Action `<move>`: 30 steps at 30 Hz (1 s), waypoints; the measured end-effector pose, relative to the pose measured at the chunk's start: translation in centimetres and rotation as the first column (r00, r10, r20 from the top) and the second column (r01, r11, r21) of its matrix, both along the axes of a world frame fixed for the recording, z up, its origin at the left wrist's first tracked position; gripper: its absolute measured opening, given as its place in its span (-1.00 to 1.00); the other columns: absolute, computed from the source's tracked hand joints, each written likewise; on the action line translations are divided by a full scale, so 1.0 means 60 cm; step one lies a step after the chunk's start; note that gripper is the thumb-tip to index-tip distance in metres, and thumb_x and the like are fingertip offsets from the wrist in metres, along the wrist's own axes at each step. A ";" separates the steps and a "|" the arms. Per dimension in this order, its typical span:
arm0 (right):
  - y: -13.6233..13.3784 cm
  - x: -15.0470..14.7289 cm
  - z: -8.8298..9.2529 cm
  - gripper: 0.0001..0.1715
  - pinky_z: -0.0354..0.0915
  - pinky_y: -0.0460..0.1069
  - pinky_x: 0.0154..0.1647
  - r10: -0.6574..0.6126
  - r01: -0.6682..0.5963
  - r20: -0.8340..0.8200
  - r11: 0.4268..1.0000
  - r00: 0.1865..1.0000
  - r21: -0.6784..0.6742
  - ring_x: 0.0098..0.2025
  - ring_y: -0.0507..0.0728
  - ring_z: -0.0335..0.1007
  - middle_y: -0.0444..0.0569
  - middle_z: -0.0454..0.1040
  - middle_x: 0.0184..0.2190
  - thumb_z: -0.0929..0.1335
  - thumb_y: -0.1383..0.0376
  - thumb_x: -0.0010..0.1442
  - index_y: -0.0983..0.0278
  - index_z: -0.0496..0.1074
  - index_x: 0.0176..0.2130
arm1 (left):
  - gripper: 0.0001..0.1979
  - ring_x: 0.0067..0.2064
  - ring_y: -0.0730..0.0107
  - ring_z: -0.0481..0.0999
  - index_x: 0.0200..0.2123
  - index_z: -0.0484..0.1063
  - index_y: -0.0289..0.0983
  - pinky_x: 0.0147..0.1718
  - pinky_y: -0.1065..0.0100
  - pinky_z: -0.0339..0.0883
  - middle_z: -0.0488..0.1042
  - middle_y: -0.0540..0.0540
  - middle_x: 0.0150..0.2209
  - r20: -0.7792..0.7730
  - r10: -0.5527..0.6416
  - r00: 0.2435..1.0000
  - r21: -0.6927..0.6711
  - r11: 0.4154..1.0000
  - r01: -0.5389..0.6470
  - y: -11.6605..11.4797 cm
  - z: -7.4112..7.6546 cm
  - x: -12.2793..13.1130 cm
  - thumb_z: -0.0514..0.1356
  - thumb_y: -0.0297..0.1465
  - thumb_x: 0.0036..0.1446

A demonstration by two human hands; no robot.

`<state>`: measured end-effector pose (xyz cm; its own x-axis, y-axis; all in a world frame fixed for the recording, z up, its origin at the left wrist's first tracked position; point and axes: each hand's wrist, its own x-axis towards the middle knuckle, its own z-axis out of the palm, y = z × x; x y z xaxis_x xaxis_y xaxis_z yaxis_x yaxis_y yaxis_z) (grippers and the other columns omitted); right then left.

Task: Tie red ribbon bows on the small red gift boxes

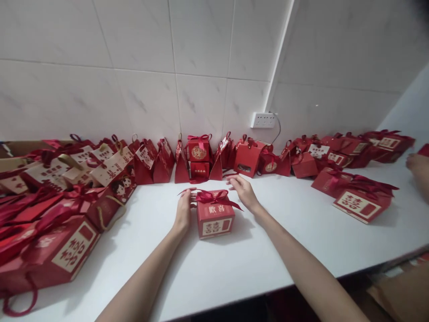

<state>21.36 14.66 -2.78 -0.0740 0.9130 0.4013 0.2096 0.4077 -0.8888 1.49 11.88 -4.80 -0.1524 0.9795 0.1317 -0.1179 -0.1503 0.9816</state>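
Observation:
A small red gift box (pixel 216 219) with cream panels and gold and red characters sits upright on the white table in front of me. A dark red ribbon bow (pixel 214 197) lies across its top. My left hand (pixel 183 210) is at the box's left side, its fingertips closed around a ribbon tail and partly hidden by the box. Just right of and behind the bow is my right hand (pixel 244 190), its fingers bent and slightly apart, not touching the box. A thin dark red strip shows by its fingertips; I cannot tell whether it touches them.
Many red gift boxes (pixel 249 157) line the tiled wall. A pile of boxes (pixel 70 250) fills the left side. Two ribboned boxes (pixel 363 201) lie at right. A power socket (pixel 264 120) is on the wall. Another person's hand (pixel 418 172) shows at the right edge.

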 end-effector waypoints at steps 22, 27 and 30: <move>-0.062 0.040 0.027 -0.36 0.28 0.03 -0.12 0.733 -0.699 -0.024 0.638 0.680 -0.325 -0.14 0.14 0.39 0.01 0.42 -0.21 0.48 -0.01 -0.18 0.31 0.33 -0.21 | -0.79 -0.67 0.56 0.19 -0.59 0.39 -0.31 -0.66 0.47 -0.01 0.28 0.05 -0.72 -0.031 -0.291 0.956 -0.158 0.946 0.283 -0.009 0.029 0.005 0.19 -0.27 -0.11; -0.074 0.044 0.039 0.24 0.29 0.10 0.02 0.752 -0.694 0.048 0.629 0.658 -0.349 0.07 0.21 0.29 0.07 0.24 0.09 0.56 0.17 -0.34 0.14 -0.02 0.22 | -0.57 -0.48 0.34 0.45 -0.44 0.41 -0.32 -0.44 0.34 0.29 0.47 -0.07 -0.56 0.225 -0.429 0.875 -0.193 0.860 0.471 -0.013 0.032 0.009 0.13 -0.02 -0.07; -0.059 0.046 0.025 -0.09 0.37 0.08 -0.12 0.441 -0.404 0.115 0.881 0.890 -0.247 -0.07 0.15 0.37 0.07 0.26 0.05 0.49 0.19 -0.14 0.17 0.13 0.15 | -0.37 -0.49 0.31 0.47 -0.35 0.41 -0.33 -0.43 0.30 0.31 0.46 -0.08 -0.56 0.218 -0.384 0.897 -0.203 0.881 0.427 -0.013 0.034 0.002 0.00 0.15 -0.06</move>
